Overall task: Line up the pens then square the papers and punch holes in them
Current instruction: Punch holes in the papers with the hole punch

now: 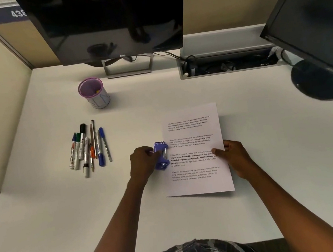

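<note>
A stack of printed papers (201,183) lies on the white desk (66,216) right of centre. A blue hole punch (161,155) sits over the papers' left edge, about midway along it. My left hand (143,163) grips the punch from the left. My right hand (233,154) holds the papers' right edge, thumb on top of the sheet. Several pens and markers (88,149) lie side by side on the left of the desk, roughly parallel and pointing away from me.
A purple-rimmed pen cup (94,94) stands behind the pens. A dark monitor (110,19) on a stand is at the back, a second monitor (315,17) with a round base at the right. An open cable tray (227,65) sits at the back.
</note>
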A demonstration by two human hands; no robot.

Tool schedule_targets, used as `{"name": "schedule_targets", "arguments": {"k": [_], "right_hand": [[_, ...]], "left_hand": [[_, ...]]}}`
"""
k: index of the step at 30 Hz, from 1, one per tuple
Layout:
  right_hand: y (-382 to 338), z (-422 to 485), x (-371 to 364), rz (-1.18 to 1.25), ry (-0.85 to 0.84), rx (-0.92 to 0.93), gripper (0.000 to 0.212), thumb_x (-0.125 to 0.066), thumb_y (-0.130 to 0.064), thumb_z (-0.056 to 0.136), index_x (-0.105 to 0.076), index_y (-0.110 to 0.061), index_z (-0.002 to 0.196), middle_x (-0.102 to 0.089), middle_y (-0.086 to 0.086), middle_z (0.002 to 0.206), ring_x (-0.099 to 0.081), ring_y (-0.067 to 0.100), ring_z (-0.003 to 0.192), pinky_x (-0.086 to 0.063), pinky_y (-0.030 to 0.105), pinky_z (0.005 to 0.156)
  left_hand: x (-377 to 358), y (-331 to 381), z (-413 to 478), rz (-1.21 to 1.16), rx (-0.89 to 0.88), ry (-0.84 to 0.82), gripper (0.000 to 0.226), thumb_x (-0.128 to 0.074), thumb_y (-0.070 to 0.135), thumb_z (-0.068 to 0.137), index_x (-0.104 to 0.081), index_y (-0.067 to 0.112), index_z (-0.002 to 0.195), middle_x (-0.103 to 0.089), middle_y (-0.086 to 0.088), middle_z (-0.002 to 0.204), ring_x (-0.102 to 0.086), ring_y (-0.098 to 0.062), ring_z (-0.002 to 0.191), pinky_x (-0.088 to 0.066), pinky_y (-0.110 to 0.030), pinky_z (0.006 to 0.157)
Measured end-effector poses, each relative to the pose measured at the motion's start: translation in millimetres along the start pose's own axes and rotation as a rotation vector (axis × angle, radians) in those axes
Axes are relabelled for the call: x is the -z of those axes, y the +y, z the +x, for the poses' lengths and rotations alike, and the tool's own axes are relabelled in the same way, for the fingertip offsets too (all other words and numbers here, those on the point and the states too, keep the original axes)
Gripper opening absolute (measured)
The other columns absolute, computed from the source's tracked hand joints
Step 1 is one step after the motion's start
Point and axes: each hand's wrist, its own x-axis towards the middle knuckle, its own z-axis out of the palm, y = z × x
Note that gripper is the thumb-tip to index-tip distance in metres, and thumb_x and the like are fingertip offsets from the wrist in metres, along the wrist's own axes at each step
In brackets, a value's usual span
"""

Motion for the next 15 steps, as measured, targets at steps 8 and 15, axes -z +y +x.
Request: {"name": "schedule_targets", "arguments": {"k": [8, 15], "right_hand": [[0.5, 5.6, -3.8, -0.029, -0.014, -0.029, 0.03, -0.077, -0.006, 0.088, -0.073, -0.01, 0.117, -0.078, 0.007, 0.108, -0.076, 0.026, 0.096, -0.061, 0.044, 0.09], [-1.3, 5.3, -3.1, -0.026, -0.046, -0.033, 0.033, -0.076, -0.004, 0.088, -0.07, -0.006, 0.121, -0.077, 0.012, 0.113, -0.074, 0.031, 0.103, -0.058, 0.046, 0.095]], "left_hand": [[-5.2, -0.6, 0.2, 0.014, -0.011, 0.02, 0.019, -0.076, 0.019, 0.091, -0.079, 0.0, 0.091, -0.077, -0.022, 0.087, -0.061, -0.029, 0.07, -0.058, -0.051, 0.081], [-4.3, 0.5, 2.7, -0.005, 0.012, -0.003, 0.02, -0.079, 0.02, 0.089, -0.077, 0.0, 0.094, -0.077, -0.02, 0.09, -0.072, -0.042, 0.088, -0.061, -0.054, 0.083]]}}
